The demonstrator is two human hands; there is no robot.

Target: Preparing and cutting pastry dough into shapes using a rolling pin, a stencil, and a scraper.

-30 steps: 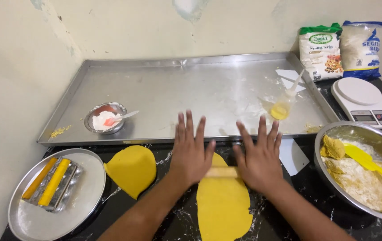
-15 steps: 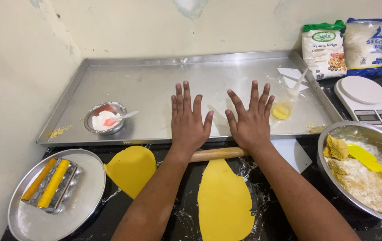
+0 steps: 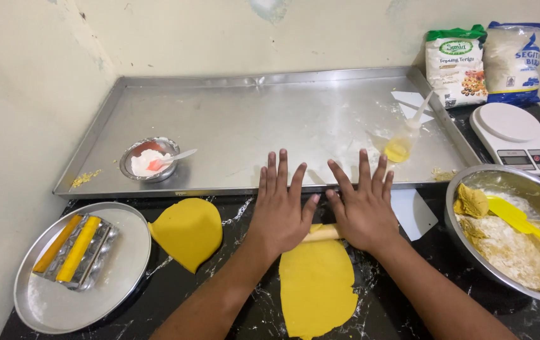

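Left hand: the left hand (image 3: 281,211) lies flat, fingers spread, palm pressing down on the rolling pin (image 3: 321,233).
Right hand: the right hand (image 3: 363,209) lies flat beside it, fingers fanned, palm on the same pin; neither hand grips anything.
Change: half a second ago both hands were stretched further away over the tray edge, with the pin showing behind the wrists; now they have drawn back toward the person and the pin sits under the palms, at the far end of the dough. It looks like the return stroke of a rolling pass.
Dough sheet: the long yellow dough sheet (image 3: 316,286) lies on the dark counter, running from the pin toward the person, between the forearms.
Left of the pin: a second, rounder yellow dough piece (image 3: 187,230), then a round metal plate (image 3: 87,293) bearing a mould with yellow strips.
Beyond the pin: a big metal tray (image 3: 270,119) holding a small bowl of white powder (image 3: 149,160).
Right of the pin: a metal mixing bowl (image 3: 471,182) with a yellow spatula (image 3: 522,223).
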